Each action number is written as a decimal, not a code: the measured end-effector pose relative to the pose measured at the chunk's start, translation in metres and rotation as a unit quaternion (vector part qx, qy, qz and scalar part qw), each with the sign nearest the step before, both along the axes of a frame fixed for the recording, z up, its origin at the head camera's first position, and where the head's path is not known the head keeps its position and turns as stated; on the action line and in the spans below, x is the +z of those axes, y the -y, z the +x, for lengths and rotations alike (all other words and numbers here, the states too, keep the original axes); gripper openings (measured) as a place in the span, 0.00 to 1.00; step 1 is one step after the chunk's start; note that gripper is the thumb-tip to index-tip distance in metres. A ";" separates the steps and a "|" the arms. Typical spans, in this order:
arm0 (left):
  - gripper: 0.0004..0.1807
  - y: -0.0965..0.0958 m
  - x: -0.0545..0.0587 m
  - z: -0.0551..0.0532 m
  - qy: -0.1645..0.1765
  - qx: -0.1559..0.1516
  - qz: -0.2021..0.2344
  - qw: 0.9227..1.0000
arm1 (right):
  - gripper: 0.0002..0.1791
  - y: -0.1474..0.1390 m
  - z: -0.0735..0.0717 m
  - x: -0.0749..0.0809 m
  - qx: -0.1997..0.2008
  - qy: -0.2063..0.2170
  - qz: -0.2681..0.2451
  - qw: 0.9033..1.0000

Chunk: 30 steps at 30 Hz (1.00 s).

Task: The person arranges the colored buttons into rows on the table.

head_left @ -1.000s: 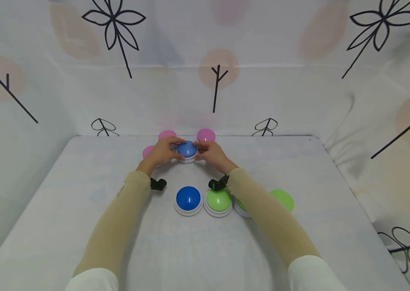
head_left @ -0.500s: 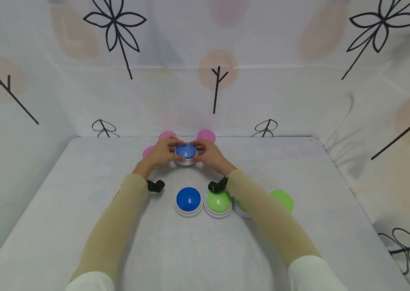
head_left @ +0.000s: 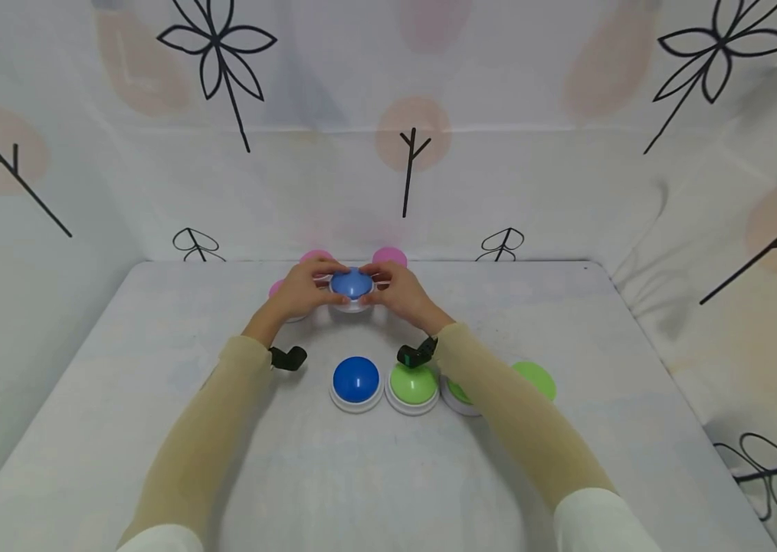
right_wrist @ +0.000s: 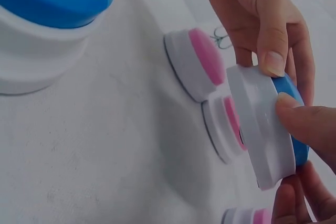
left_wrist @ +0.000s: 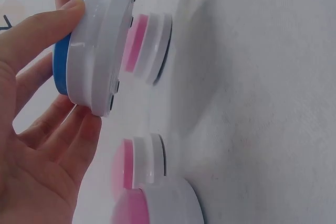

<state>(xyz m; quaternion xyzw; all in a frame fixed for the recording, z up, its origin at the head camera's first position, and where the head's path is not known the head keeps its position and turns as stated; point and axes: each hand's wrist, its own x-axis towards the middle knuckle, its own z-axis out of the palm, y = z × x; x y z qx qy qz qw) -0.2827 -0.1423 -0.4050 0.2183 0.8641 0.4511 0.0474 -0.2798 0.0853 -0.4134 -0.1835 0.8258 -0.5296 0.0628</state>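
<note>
Both hands hold a blue dome push button [head_left: 351, 284] with a white base, over the far middle part of the table. On its left side, my left hand [head_left: 299, 293] grips the rim between thumb and fingers. My right hand [head_left: 401, 293] grips the opposite side the same way. In the left wrist view the button's white base [left_wrist: 100, 51] is clear of the table, its underside and small dark feet partly showing. Pink push buttons stand close by: one behind on the right [head_left: 390, 256], another pink button [head_left: 316, 255] behind the left hand, and a third pink button [head_left: 276, 288] partly hidden by it.
Nearer the person, a second blue button [head_left: 356, 379] stands at the left end of a row. Beside it are a green button [head_left: 413, 385], another green button [head_left: 456, 392] half hidden under the right sleeve, and a further green button [head_left: 535, 379]. A patterned cloth wall [head_left: 333, 192] rises behind the table.
The left wrist and forearm have drifted slightly left and toward the person. Both hands keep their grip on the blue button, which has shifted only slightly.
</note>
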 end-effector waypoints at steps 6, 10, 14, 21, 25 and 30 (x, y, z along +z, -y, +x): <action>0.29 -0.001 0.003 0.007 -0.010 -0.002 0.014 1.000 | 0.27 -0.005 0.009 0.009 -0.001 -0.006 0.001 1.000; 0.29 -0.003 0.005 0.013 -0.017 -0.003 0.016 1.000 | 0.27 -0.008 0.017 0.014 0.003 -0.003 0.000 1.000; 0.29 -0.005 0.007 0.019 -0.016 -0.008 0.016 1.000 | 0.27 -0.012 0.024 0.017 0.008 -0.001 -0.007 1.000; 0.28 -0.008 0.006 0.030 -0.014 -0.017 0.029 0.999 | 0.27 -0.017 0.035 0.017 0.006 0.018 -0.016 1.000; 0.28 -0.012 0.006 0.040 -0.009 -0.013 0.031 0.999 | 0.27 -0.021 0.042 0.016 0.005 0.024 -0.024 0.999; 0.28 -0.013 0.008 0.052 -0.012 -0.030 0.043 0.999 | 0.27 -0.025 0.052 0.015 0.009 0.035 -0.028 0.999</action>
